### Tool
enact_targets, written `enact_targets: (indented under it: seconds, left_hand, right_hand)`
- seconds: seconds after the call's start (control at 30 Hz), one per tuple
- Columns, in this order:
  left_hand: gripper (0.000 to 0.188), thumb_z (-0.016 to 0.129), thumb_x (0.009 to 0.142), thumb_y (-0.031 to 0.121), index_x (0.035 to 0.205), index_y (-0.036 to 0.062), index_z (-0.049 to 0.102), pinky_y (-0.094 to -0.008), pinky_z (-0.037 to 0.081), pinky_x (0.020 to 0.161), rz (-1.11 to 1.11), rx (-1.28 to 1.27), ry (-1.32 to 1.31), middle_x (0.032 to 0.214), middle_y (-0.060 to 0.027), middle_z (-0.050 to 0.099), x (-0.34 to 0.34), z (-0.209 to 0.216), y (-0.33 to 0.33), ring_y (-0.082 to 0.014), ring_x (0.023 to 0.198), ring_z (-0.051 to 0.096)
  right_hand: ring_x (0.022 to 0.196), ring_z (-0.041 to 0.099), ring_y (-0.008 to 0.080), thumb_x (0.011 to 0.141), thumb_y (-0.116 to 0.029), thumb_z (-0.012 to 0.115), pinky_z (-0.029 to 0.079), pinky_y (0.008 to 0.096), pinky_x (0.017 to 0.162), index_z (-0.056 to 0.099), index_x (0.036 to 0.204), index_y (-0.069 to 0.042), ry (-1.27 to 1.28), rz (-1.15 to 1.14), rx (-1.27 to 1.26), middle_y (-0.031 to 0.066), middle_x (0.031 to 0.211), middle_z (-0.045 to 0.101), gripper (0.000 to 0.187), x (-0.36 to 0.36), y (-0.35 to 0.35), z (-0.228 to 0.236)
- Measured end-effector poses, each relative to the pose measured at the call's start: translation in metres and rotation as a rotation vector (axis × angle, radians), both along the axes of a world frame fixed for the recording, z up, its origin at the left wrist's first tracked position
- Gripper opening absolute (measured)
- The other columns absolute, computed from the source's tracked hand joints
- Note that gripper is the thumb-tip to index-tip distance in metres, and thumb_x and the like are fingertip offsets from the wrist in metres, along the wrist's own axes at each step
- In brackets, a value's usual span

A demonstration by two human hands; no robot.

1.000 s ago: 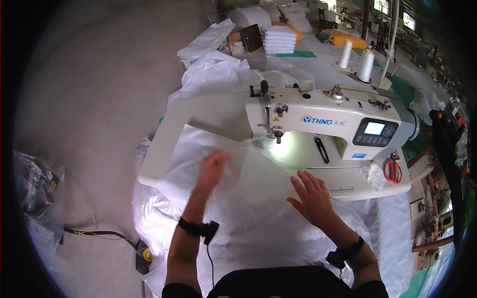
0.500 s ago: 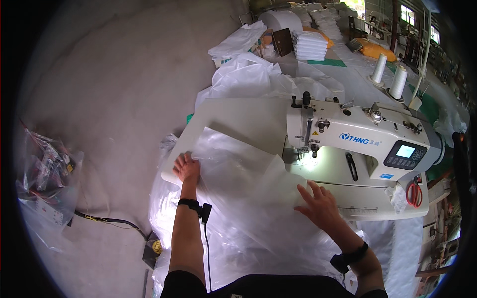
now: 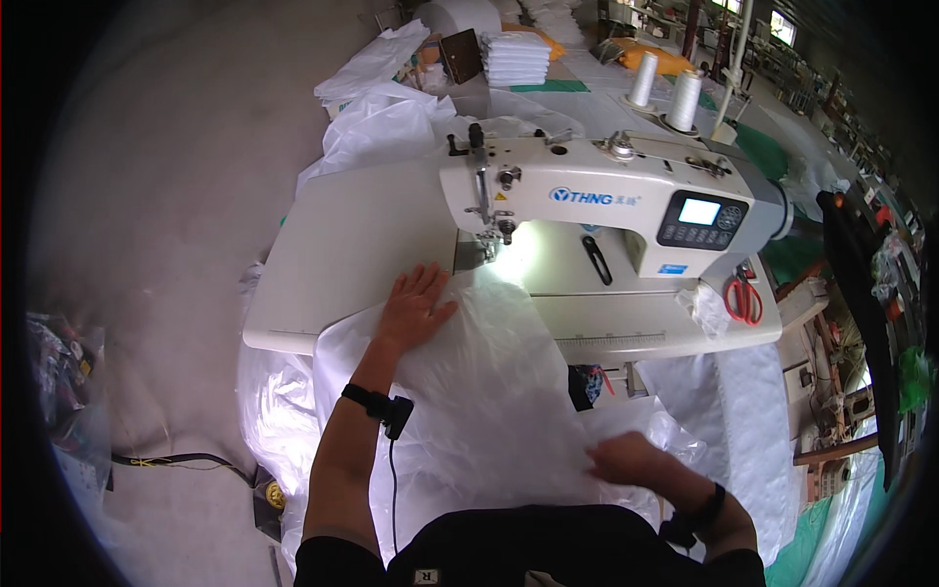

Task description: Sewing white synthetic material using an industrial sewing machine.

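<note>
A white translucent plastic sheet (image 3: 460, 391) runs from my lap up onto the sewing machine's bed, its far end at the lit needle area. My left hand (image 3: 413, 311) lies flat with fingers spread on the sheet's left edge, a little short of the presser foot (image 3: 489, 250). Closer to my body, my right hand (image 3: 631, 460) is closed at the sheet's right edge, slightly blurred, with its fingertips partly hidden. The white sewing machine (image 3: 528, 166) stands ahead, its lamp and small screen lit.
Red-handled scissors (image 3: 743, 299) and a crumpled white scrap (image 3: 704, 311) lie at the bed's right end. A black slim tool (image 3: 596, 260) rests under the machine arm. Two thread cones (image 3: 684, 102) stand behind. More plastic (image 3: 274, 411) hangs at left, and a folded white stack (image 3: 515, 59) sits farther back.
The view has shifted right. My left hand moved from the bed's left edge to beside the needle, and the sheet's end came to the presser foot. My right hand drew back toward me and closed.
</note>
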State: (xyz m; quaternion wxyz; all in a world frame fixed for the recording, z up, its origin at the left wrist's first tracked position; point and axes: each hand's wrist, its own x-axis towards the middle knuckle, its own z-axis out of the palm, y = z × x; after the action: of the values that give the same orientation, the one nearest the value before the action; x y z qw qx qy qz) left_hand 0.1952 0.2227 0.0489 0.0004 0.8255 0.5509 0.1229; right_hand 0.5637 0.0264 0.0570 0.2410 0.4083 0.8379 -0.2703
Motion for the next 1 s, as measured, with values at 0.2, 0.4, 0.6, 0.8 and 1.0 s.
enact_targets:
  seconds: [0.2, 0.4, 0.6, 0.8, 1.0]
  left_hand:
    - [0.054, 0.05, 0.089, 0.039, 0.133, 0.0081, 0.045, -0.045, 0.019, 0.111, -0.087, 0.124, 0.027, 0.143, -0.0132, 0.037, 0.011, -0.004, -0.006, -0.0312, 0.133, 0.031]
    - [0.044, 0.051, 0.09, 0.029, 0.128, 0.006, 0.049, -0.0389, 0.041, 0.096, 0.184, -0.05, -0.461, 0.125, -0.0147, 0.055, -0.011, -0.012, 0.007, -0.0313, 0.116, 0.052]
    - [0.024, 0.058, 0.086, 0.025, 0.093, 0.0031, 0.064, -0.0363, 0.048, 0.073, 0.052, -0.074, -0.119, 0.094, -0.0113, 0.066, 0.035, 0.036, 0.026, -0.0242, 0.083, 0.062]
    - [0.019, 0.062, 0.082, 0.027, 0.085, 0.0084, 0.065, -0.0347, 0.048, 0.071, 0.002, -0.544, 0.007, 0.08, -0.0086, 0.064, 0.068, 0.045, 0.022, -0.0255, 0.075, 0.061]
    - [0.004, 0.06, 0.079, 0.006, 0.082, 0.0056, 0.063, -0.0397, 0.047, 0.073, 0.035, 0.153, -1.017, 0.083, -0.0093, 0.061, 0.087, 0.002, 0.036, -0.026, 0.08, 0.06]
  right_hand:
    - [0.072, 0.062, 0.0288, 0.088, -0.027, 0.056, 0.049, 0.0433, 0.065, 0.06, 0.097, -0.007, 1.12, -0.13, 0.645, 0.0091, 0.082, 0.062, 0.022, -0.077, 0.075, 0.06]
    - [0.126, 0.041, 0.0319, 0.087, -0.05, 0.051, 0.025, 0.0447, 0.108, 0.047, 0.125, 0.002, 0.674, -0.156, 1.075, 0.0204, 0.13, 0.047, 0.064, -0.111, 0.132, -0.005]
    - [0.133, 0.032, 0.0335, 0.084, -0.058, 0.049, 0.019, 0.0459, 0.111, 0.042, 0.128, 0.007, 0.612, -0.183, 1.037, 0.0232, 0.137, 0.04, 0.079, -0.109, 0.125, -0.029]
    - [0.133, 0.032, 0.0345, 0.082, -0.059, 0.052, 0.018, 0.0461, 0.111, 0.041, 0.128, 0.008, 0.66, -0.194, 0.985, 0.0246, 0.136, 0.04, 0.083, -0.104, 0.124, -0.02]
    - [0.132, 0.032, 0.0357, 0.081, -0.052, 0.058, 0.019, 0.0469, 0.111, 0.041, 0.128, 0.008, 0.873, -0.367, 0.916, 0.0249, 0.135, 0.041, 0.078, -0.12, 0.104, -0.02]
